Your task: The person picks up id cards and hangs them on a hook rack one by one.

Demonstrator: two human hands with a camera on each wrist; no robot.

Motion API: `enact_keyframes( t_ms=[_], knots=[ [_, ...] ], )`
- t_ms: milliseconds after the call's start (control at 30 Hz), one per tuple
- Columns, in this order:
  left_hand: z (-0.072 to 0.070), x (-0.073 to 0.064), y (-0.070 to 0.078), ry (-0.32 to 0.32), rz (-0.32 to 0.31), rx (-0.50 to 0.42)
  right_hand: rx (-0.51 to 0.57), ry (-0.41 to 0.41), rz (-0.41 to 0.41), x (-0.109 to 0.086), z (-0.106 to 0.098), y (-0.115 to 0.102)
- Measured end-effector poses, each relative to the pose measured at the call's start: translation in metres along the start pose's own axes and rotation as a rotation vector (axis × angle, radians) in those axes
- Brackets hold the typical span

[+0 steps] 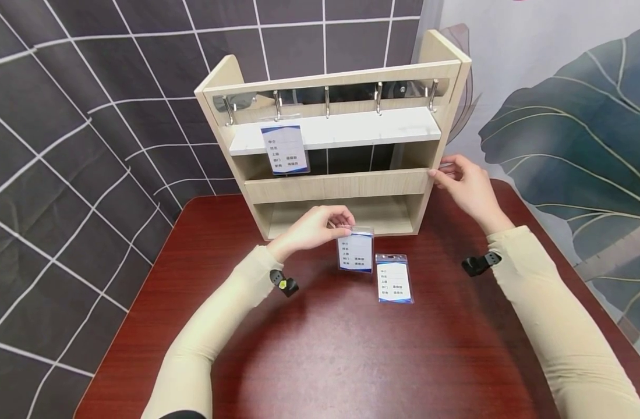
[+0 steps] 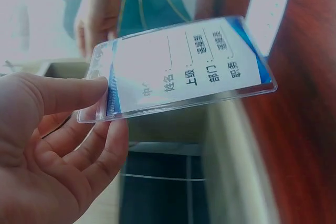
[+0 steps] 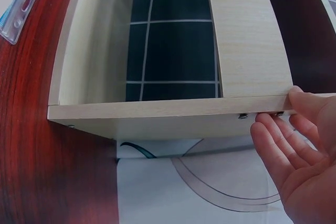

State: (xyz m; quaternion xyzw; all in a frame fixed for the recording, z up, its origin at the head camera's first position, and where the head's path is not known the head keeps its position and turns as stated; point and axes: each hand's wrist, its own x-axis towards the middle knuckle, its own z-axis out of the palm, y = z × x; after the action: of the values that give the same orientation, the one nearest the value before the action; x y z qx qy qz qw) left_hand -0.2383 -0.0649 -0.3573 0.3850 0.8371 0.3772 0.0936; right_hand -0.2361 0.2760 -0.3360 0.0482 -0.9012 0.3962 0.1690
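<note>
My left hand (image 1: 320, 227) pinches the top edge of a clear badge holder (image 1: 356, 251) with a white and blue card inside. Held above the table in front of the wooden rack (image 1: 340, 187), the badge shows its printed side in the left wrist view. A second badge holder (image 1: 394, 280) lies flat on the table just right of it. A third badge holder (image 1: 285, 149) hangs from the rack's second hook from the left. My right hand (image 1: 469, 186) grips the rack's right side panel (image 3: 157, 109), thumb at the front edge and fingertips against the outer face.
A row of several metal hooks (image 1: 327, 102) runs along the rack's upper board, above a white shelf (image 1: 372, 125). The rack stands at the back of the dark red table (image 1: 351, 361). Behind it are a black gridded cloth (image 1: 293, 49) and a leaf-patterned backdrop (image 1: 576, 122).
</note>
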Motion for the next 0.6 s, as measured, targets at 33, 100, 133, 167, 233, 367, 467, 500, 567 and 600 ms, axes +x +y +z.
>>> enact_keyframes(
  t_ms=[33, 100, 133, 167, 233, 367, 467, 500, 567, 600],
  knots=[
    [-0.004, 0.0, 0.003, 0.009, 0.003, 0.005, -0.001, 0.0, -0.002, 0.0, 0.0, 0.0],
    [-0.011, 0.0, 0.009, 0.026, 0.011, 0.014, -0.005, 0.001, -0.003, 0.0, 0.0, 0.0],
    [-0.014, 0.0, 0.012, 0.035, 0.017, 0.019, -0.008, 0.003, -0.003, 0.0, 0.0, 0.0],
    [-0.018, 0.0, 0.015, 0.044, 0.024, 0.025, -0.013, 0.004, -0.004, 0.0, 0.0, 0.0],
    [-0.024, 0.0, 0.02, 0.064, 0.041, 0.031, -0.02, 0.005, -0.004, 0.0, 0.0, 0.001],
    [-0.039, 0.0, 0.032, 0.099, 0.079, 0.027, -0.018, -0.003, -0.004, 0.0, 0.0, 0.002],
    [-0.05, 0.0, 0.044, 0.126, 0.098, 0.017, -0.012, -0.005, -0.002, 0.001, 0.0, 0.002],
    [-0.054, 0.0, 0.047, 0.137, 0.102, 0.014, -0.012, -0.005, -0.002, 0.001, 0.0, 0.002],
    [-0.062, 0.0, 0.054, 0.162, 0.103, 0.016, -0.013, -0.002, 0.0, 0.001, 0.0, 0.003],
    [-0.067, 0.0, 0.058, 0.173, 0.106, 0.019, -0.014, 0.0, -0.001, 0.001, 0.0, 0.003]
  ],
)
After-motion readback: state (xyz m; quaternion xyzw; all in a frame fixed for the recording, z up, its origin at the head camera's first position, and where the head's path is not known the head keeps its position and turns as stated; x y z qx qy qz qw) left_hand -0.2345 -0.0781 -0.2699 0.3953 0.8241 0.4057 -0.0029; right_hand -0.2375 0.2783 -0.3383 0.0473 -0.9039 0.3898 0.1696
